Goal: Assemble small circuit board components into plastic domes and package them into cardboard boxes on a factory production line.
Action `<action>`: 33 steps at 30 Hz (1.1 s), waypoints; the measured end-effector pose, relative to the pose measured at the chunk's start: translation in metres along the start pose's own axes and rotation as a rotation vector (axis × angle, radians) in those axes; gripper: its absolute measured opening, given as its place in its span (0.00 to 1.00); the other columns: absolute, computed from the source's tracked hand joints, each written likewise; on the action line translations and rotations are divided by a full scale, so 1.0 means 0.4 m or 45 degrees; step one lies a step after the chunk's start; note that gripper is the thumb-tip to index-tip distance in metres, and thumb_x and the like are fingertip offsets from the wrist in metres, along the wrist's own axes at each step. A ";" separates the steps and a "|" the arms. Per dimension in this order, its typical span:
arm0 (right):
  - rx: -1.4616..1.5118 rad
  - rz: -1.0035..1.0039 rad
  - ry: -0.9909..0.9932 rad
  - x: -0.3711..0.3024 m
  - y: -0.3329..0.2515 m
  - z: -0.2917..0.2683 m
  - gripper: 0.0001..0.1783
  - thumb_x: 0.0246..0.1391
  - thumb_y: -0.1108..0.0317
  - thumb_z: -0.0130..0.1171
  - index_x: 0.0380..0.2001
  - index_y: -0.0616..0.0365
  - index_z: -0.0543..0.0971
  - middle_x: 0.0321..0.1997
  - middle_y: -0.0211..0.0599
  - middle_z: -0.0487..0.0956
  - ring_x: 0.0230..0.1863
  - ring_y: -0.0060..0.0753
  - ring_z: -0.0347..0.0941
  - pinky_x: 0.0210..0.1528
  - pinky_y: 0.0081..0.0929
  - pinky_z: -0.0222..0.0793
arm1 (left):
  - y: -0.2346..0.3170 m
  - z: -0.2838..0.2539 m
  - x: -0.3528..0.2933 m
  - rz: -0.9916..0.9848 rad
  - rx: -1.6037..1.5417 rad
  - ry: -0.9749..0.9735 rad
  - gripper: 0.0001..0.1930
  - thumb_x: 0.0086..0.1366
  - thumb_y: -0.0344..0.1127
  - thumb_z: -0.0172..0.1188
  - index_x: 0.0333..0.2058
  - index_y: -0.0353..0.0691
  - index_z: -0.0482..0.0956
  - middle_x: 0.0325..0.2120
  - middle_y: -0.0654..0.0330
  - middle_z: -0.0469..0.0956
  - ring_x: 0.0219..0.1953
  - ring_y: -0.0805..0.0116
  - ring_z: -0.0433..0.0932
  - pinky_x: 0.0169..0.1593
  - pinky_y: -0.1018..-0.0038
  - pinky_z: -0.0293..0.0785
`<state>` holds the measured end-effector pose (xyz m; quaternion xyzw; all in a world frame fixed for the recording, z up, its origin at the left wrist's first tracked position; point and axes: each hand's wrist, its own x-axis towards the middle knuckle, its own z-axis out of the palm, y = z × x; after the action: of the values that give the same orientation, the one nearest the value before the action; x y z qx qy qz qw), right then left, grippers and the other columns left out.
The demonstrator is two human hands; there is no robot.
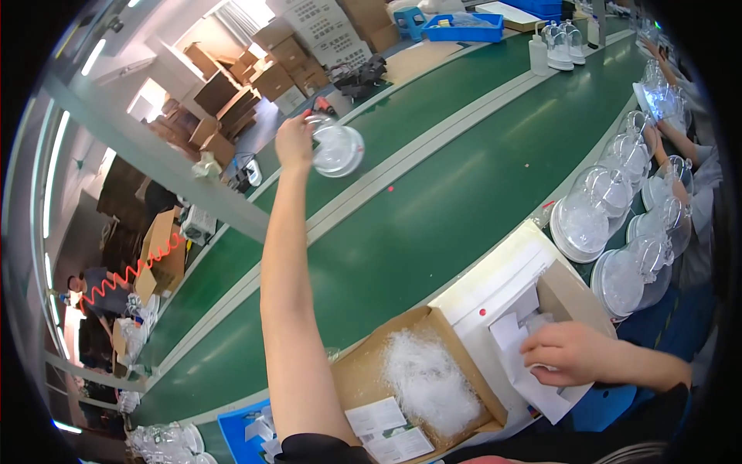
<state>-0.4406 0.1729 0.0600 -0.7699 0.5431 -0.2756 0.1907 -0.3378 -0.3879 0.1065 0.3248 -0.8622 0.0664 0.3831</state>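
Note:
My left arm stretches far out over the green conveyor belt (433,185). At its end my left hand (294,144) is closed at the side of a clear dome with a white round base (337,151), which it seems to hold; its fingertips are partly hidden. My right hand (563,353) is low at the right, fingers curled together over folded white paper (510,348) in a small cardboard box (576,298). What those fingers pinch is hidden. Between my arms lies an open cardboard tray (479,390) with white shredded filler (425,379) and printed cards (390,433).
Several clear domes on white bases (580,224) line the belt's right edge, where other people's hands work. A white squeeze bottle (538,52) and more domes stand at the far end. A blue bin (243,425) is at lower left; a metal beam (162,162) slants across the left.

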 end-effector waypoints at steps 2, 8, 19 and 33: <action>-0.025 0.044 0.007 -0.044 0.012 0.011 0.11 0.41 0.71 0.66 0.32 0.54 0.78 0.40 0.35 0.78 0.38 0.39 0.76 0.39 0.32 0.74 | -0.063 0.017 -0.012 -0.065 0.062 0.017 0.09 0.56 0.35 0.63 0.35 0.39 0.83 0.33 0.49 0.80 0.39 0.49 0.79 0.43 0.59 0.73; 0.001 0.291 0.110 -0.103 0.026 0.028 0.09 0.41 0.72 0.65 0.30 0.54 0.78 0.37 0.32 0.78 0.36 0.37 0.76 0.36 0.31 0.73 | -0.193 0.090 -0.048 -0.196 -0.159 -0.001 0.14 0.58 0.34 0.61 0.41 0.34 0.80 0.42 0.45 0.78 0.46 0.47 0.77 0.52 0.60 0.71; 0.030 0.317 0.184 -0.105 -0.002 0.036 0.09 0.42 0.74 0.64 0.30 0.55 0.78 0.37 0.34 0.79 0.34 0.40 0.76 0.35 0.32 0.74 | -0.194 0.117 -0.107 -0.019 0.098 -0.215 0.34 0.53 0.47 0.66 0.57 0.37 0.71 0.64 0.26 0.46 0.63 0.34 0.58 0.64 0.57 0.61; 0.081 0.459 0.196 -0.127 -0.090 0.045 0.07 0.44 0.75 0.63 0.30 0.58 0.79 0.36 0.38 0.80 0.38 0.42 0.77 0.40 0.31 0.74 | -0.229 0.066 -0.292 -0.030 0.069 -0.845 0.31 0.56 0.46 0.64 0.52 0.30 0.68 0.52 0.36 0.68 0.54 0.40 0.70 0.57 0.58 0.69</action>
<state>-0.4160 0.2327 0.0563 -0.6304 0.6761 -0.3120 0.2192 -0.2402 -0.4096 -0.0066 0.3490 -0.9340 -0.0245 0.0732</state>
